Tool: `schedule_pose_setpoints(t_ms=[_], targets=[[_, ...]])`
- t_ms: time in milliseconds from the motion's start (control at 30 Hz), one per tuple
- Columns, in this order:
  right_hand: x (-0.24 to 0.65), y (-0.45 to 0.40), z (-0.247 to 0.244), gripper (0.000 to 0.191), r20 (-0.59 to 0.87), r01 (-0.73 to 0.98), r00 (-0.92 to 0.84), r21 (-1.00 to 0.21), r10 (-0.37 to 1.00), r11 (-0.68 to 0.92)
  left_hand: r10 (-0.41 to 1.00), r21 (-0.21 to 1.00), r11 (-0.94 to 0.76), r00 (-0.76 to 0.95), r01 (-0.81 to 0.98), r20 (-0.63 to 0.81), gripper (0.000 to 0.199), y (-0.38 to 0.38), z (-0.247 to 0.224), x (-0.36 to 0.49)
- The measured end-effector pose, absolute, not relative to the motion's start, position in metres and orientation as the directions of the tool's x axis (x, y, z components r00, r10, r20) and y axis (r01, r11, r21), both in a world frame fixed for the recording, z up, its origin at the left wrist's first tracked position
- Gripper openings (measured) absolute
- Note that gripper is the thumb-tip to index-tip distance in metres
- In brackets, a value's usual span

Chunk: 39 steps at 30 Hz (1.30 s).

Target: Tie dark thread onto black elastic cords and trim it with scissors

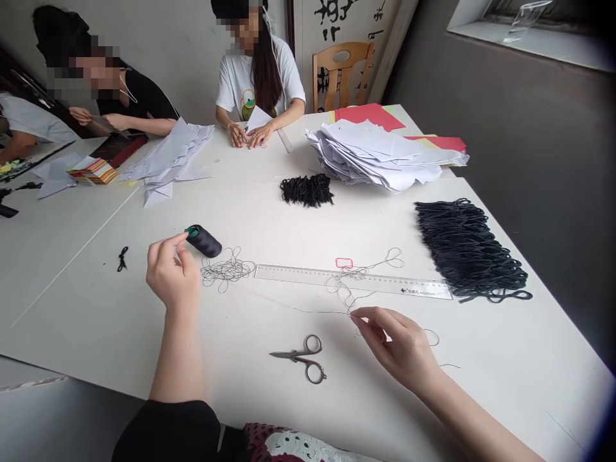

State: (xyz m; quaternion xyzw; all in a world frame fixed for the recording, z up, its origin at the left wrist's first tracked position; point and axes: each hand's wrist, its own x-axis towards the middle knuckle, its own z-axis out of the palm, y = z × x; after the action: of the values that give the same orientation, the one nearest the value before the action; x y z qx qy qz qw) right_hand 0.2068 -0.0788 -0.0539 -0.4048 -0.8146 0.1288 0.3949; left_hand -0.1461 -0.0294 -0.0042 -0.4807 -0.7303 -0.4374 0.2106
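While left hand (171, 273) touches thread spool (205, 241), right hand (394, 343) pinches thread (312, 312).

Soft daylight is coming in through a window (524, 29) at the far right, leaving the grey wall (505, 160) beneath it dim while the white table (539, 378) is glowing evenly without harsh glare. Faint, soft shadows are falling beneath the right hand (397, 346) and the scissors (301, 358). The wide lens is bending the table's edges near the frame's borders, dark blue-tinged vignetting is creeping in at the near right corner, and blocky pixelation is masking part of a seated person (260, 83) at the far side
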Motion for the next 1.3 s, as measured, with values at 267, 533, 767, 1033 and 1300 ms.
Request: schedule_pose_setpoints(t_ms=[267, 533, 767, 1033, 1300], targets=[[0.201, -0.082, -0.055, 0.009, 0.563, 0.514, -0.402, -0.514, 0.722, 0.687, 0.956, 0.912, -0.094, 0.293, 0.399, -0.029, 0.038, -0.062, -0.009, -0.040], [0.205, -0.082, -0.055, 0.008, 0.566, 0.506, -0.410, -0.511, 0.715, 0.695, 0.761, 0.888, 0.430, 0.465, 0.162, -0.453, 0.036, -0.064, -0.037, -0.009], [0.217, -0.078, -0.055, 0.008, 0.584, 0.587, -0.289, -0.518, 0.759, 0.622, 0.906, 0.908, 0.056, -0.403, 0.414, 0.128, 0.024, -0.032, -0.008, -0.101], [0.211, -0.079, -0.055, 0.009, 0.551, 0.583, -0.312, -0.533, 0.774, 0.614, 0.564, 0.546, 0.077, -0.488, 0.834, 0.666, 0.039, -0.025, -0.010, -0.154], [0.202, -0.083, -0.057, 0.011, 0.500, 0.516, -0.403, -0.568, 0.767, 0.641, 0.950, 0.903, -0.014, 0.287, 0.428, -0.121, 0.041, -0.057, -0.018, -0.037]])
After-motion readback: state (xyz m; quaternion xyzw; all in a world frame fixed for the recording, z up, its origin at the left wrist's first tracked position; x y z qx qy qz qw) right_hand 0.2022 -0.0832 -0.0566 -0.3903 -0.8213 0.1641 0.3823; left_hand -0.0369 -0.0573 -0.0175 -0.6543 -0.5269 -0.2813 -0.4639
